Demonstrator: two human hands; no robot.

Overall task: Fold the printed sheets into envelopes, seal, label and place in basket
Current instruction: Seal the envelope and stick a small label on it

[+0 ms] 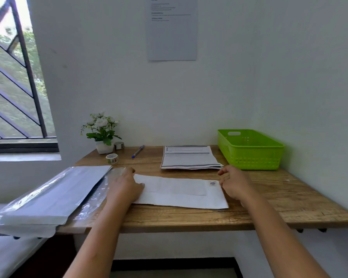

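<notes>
A white envelope (179, 192) lies flat on the wooden desk (289, 199), a small round sticker (213, 183) near its far right corner. My left hand (125, 186) rests palm down on the envelope's left end. My right hand (234, 184) touches its right end, fingers curled loosely. A stack of printed sheets (189, 157) lies behind the envelope. The green basket (249, 149) stands at the back right, and I see nothing inside it.
A plastic pack of envelopes (48, 199) overhangs the desk's left edge. A tape roll (112, 158), a blue pen (138, 151), a small metal tin (119, 145) and a potted plant (101, 133) stand at the back left. Walls close in behind and on the right.
</notes>
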